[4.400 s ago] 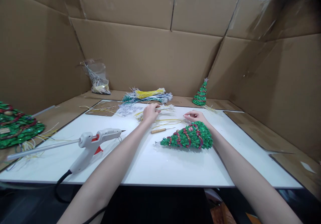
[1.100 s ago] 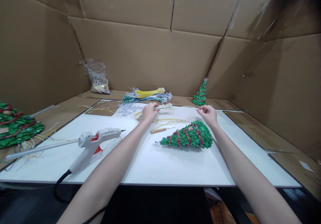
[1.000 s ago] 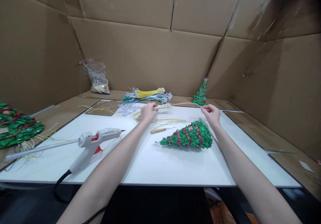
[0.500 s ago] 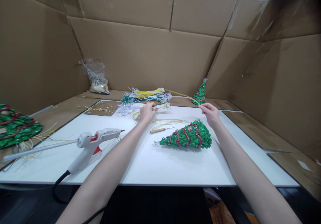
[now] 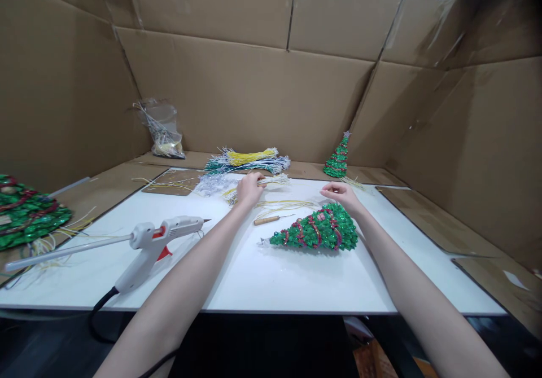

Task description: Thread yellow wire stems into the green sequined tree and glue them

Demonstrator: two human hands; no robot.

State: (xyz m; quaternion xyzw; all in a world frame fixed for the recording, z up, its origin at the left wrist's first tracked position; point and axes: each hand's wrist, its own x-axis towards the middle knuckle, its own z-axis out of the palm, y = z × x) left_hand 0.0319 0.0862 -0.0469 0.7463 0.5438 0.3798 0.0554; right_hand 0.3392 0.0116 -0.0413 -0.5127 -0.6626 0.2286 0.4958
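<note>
Two hands at a white table (image 5: 296, 293), as I see them from behind the person. The left hand (image 5: 249, 190) is curled round a bundle (image 5: 277, 180) of pale strands, its ends splaying out on both sides. The right hand (image 5: 340, 192) is narrowed, thumb and fingertips drawn together above the table; whether a strand lies between them I cannot tell. Nearer the person lie loose strands (image 5: 292, 203) and an awl (image 5: 266, 220), its point to the right. A green tree (image 5: 319, 230) lies on its side, star to the left, base beside the right forearm. At left rests a glue gun (image 5: 141, 259). Behind: coloured bundles (image 5: 252, 158), a bag (image 5: 167, 141) and a smaller, upright tree (image 5: 337, 161).
</note>
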